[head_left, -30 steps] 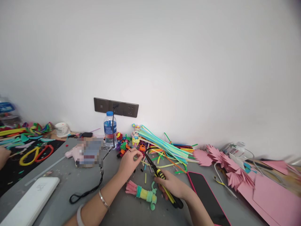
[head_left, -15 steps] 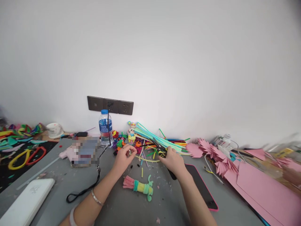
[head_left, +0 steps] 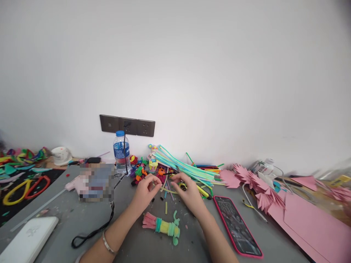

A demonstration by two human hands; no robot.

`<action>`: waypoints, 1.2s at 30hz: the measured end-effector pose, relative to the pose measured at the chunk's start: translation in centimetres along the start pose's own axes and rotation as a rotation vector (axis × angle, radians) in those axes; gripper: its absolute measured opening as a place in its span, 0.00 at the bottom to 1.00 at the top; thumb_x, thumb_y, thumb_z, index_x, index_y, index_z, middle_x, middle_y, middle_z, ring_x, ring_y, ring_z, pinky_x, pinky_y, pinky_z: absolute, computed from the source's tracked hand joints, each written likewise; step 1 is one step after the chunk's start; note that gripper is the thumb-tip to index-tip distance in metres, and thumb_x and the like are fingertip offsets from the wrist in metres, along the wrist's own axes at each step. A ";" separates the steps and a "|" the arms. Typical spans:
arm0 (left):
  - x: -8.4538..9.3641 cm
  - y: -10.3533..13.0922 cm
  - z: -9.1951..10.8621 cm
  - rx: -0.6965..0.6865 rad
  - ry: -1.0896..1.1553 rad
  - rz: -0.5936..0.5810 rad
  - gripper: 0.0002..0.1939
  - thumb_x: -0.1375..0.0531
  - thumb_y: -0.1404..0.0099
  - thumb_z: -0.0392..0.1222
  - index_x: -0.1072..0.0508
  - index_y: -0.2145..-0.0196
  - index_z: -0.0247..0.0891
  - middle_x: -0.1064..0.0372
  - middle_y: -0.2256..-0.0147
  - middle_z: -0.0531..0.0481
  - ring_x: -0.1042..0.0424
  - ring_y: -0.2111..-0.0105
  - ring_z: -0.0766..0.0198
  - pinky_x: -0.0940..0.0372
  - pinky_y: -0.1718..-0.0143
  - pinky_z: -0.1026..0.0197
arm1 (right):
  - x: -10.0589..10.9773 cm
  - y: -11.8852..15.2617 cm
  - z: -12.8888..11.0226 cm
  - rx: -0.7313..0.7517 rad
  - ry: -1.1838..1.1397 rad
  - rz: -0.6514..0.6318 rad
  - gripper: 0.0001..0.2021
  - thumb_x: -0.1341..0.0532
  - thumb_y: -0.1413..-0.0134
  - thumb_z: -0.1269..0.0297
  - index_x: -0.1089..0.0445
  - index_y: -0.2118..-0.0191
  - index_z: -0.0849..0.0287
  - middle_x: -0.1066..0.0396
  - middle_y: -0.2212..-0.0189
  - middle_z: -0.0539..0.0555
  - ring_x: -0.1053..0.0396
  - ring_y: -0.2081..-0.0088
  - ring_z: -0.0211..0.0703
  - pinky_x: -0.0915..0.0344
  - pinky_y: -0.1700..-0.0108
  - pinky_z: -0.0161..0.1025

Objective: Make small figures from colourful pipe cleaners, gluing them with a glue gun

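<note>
My left hand [head_left: 148, 190] is closed, thumb and index finger pinched on something too small to make out. To its right, my right hand [head_left: 187, 191] has thumb and index finger apart, nothing visible between them. A thin pale yellow strip [head_left: 168, 190] runs between the two hands. Black and yellow pliers or scissors [head_left: 204, 192] lie on the table, partly behind my right hand. Below the hands rests a fuzzy figure [head_left: 164, 226] with pink, yellow and green parts. One short yellow piece [head_left: 166, 208] lies above it.
Pipe cleaners [head_left: 186, 164] spread along the wall beside a water bottle [head_left: 121, 151]. A pink-cased phone [head_left: 237, 226] lies right, near pink paper [head_left: 312, 223]. At the left are a white box-like object [head_left: 31, 237] and a black cord [head_left: 93, 233].
My right hand has let go of the black and yellow tool, now on the table, and has moved left toward my left hand. The phone screen now shows lit.
</note>
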State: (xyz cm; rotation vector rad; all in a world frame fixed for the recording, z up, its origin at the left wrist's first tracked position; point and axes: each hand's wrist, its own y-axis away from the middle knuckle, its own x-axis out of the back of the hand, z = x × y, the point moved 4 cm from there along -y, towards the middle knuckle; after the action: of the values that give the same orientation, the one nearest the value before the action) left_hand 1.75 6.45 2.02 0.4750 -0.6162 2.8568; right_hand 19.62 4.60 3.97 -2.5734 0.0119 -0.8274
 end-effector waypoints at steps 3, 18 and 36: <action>-0.2 0.2 0.3 -0.018 0.026 -0.038 0.05 0.43 0.39 0.39 0.30 0.71 0.36 0.40 0.73 0.55 0.44 0.78 0.69 0.50 0.75 0.66 | -2.3 0.3 -0.7 -0.017 -0.348 -0.120 0.06 0.40 0.43 0.61 0.32 0.62 0.57 0.30 0.67 0.52 0.31 0.64 0.44 0.36 0.61 0.38; -0.3 0.4 0.6 0.029 0.253 -0.237 0.10 0.40 0.39 0.46 0.29 0.71 0.35 0.38 0.74 0.54 0.40 0.75 0.68 0.47 0.74 0.65 | -3.6 0.4 0.0 -0.205 -0.893 -0.344 0.13 0.32 0.51 0.56 0.33 0.71 0.59 0.29 0.76 0.48 0.31 0.73 0.37 0.36 0.64 0.37; -0.4 0.9 1.8 0.082 0.442 -0.440 0.12 0.38 0.39 0.48 0.29 0.72 0.35 0.36 0.71 0.52 0.32 0.71 0.65 0.40 0.67 0.63 | -3.9 0.9 0.3 -0.226 -0.986 -0.459 0.14 0.29 0.56 0.58 0.33 0.73 0.60 0.28 0.78 0.48 0.30 0.78 0.36 0.33 0.71 0.34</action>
State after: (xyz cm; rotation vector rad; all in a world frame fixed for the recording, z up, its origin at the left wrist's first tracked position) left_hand 2.37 4.81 3.06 -0.0221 -0.2719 2.4486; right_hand 16.63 4.47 1.27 -2.9549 -0.8320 0.4151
